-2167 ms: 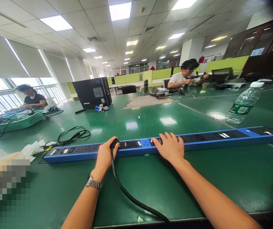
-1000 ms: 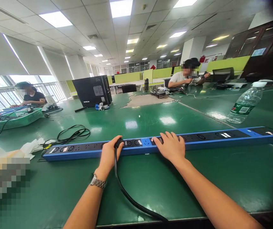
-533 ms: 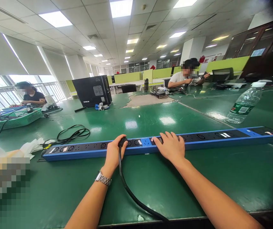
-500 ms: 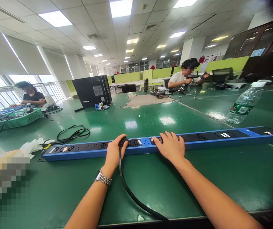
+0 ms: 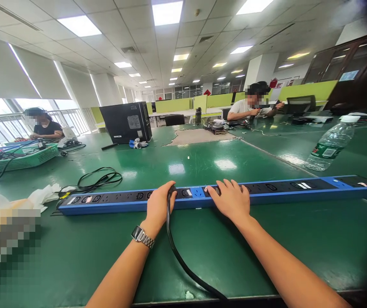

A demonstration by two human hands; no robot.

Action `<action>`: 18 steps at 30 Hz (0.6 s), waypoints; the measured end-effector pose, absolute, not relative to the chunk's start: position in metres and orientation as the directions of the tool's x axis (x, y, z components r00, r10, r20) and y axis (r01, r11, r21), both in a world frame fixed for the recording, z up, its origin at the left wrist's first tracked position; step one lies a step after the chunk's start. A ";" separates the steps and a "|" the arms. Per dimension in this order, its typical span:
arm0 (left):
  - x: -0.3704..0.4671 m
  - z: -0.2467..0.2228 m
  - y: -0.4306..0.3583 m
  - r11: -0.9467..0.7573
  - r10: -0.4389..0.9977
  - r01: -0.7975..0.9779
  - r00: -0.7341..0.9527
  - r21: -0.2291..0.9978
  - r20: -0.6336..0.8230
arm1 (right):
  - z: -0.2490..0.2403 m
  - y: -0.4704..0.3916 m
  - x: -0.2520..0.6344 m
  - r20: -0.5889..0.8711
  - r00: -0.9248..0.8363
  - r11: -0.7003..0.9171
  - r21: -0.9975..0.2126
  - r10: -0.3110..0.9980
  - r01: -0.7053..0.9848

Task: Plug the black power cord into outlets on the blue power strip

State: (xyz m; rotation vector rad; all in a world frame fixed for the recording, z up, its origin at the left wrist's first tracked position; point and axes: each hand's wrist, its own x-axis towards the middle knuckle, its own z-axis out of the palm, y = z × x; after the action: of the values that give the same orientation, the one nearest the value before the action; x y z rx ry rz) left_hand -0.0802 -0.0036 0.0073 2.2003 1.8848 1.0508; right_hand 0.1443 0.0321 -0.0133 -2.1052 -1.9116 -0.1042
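A long blue-and-black power strip (image 5: 282, 193) lies across the table, its row of sockets facing up. Near its middle my left hand (image 5: 159, 203) is closed around a black plug (image 5: 172, 188), which stands at the sockets; how deep it sits is hidden by the fingers. A thick black power cord (image 5: 179, 258) drops from that plug and curves down to the table's near edge. Just to the right, my right hand (image 5: 231, 200) spans the same strip and holds it, fingers over the far side and thumb on top near a blue socket section.
Coiled black cable (image 5: 101, 179) lies behind the strip's left end. A computer case (image 5: 119, 122) stands farther back. At right is a tilted plastic bottle (image 5: 332, 143), at left a green basket (image 5: 38, 157) of cables. Two other people sit across the room.
The view has shifted slightly. My left hand has moved a little to the right along the strip with the plug, and the cord has followed. My right hand stays in place.
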 end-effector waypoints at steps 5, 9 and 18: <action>-0.086 0.007 -0.001 -0.299 0.872 0.808 0.015 0.508 0.489 | -0.013 0.032 0.146 0.251 0.112 -0.071 -0.170 0.961 0.983; -0.095 0.005 -0.002 -0.306 0.860 0.789 -0.011 0.533 0.511 | -0.013 0.032 0.147 0.241 0.103 -0.061 -0.177 0.965 0.982; -0.102 0.012 -0.003 -0.234 0.871 0.841 -0.041 0.488 0.489 | -0.013 0.032 0.149 0.237 0.101 -0.053 -0.201 0.966 0.978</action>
State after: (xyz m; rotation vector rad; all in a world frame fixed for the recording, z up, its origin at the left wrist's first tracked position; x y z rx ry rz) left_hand -0.1020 -0.0026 0.0119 2.1471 1.9180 1.1521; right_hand 0.1491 0.0324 -0.0126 -2.0764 -1.9185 -0.0546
